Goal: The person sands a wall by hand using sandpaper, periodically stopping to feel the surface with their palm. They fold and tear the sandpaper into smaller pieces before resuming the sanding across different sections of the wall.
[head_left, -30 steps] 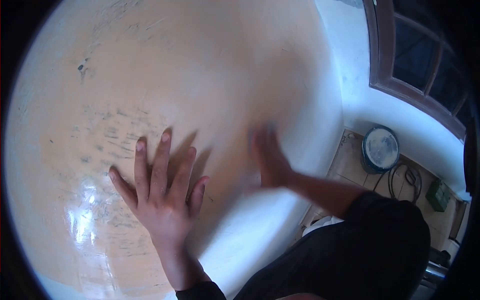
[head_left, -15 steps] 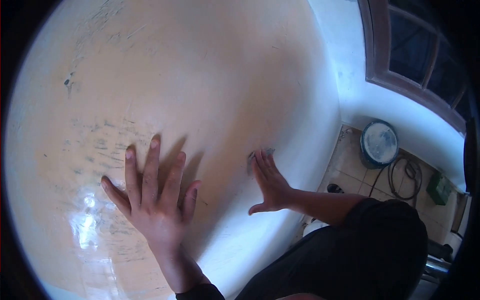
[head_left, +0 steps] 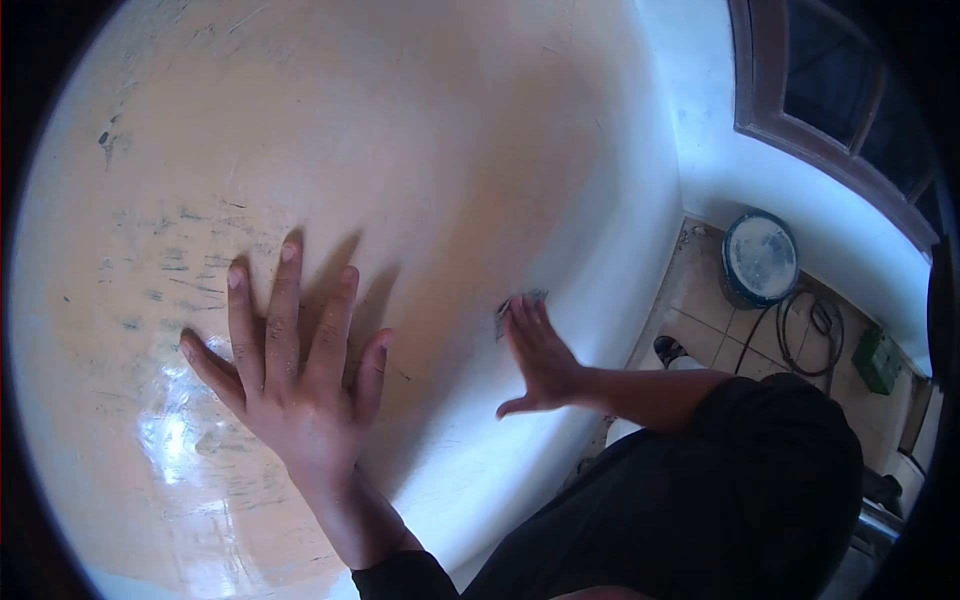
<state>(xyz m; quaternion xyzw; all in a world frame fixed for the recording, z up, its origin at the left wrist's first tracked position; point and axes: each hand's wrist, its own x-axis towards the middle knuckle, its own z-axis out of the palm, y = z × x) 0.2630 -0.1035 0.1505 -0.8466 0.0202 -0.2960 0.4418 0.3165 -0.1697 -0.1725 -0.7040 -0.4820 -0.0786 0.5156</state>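
My left hand (head_left: 295, 370) lies with its fingers spread wide on a large, smooth beige wall surface (head_left: 400, 120). Dark scuff marks (head_left: 175, 265) run beside its fingertips. Farther right, the fingers of my right hand (head_left: 540, 355) are together and pressed against the same surface, thumb out to the side. A thin, dark grey piece that looks like sandpaper (head_left: 503, 308) shows around these fingertips; most of it is hidden under them.
On the tiled floor at right stand a dark bucket (head_left: 760, 258) with a pale, dusty top, a coiled hose (head_left: 825, 320) and a green box (head_left: 876, 361). A brown-framed window (head_left: 770, 125) is set in the white wall above. A sandalled foot (head_left: 670, 350) shows below my arm.
The view has shifted, so wall and floor appear higher. My right hand and the grey piece have slid slightly down along the surface. My left hand stays spread at the same spot.
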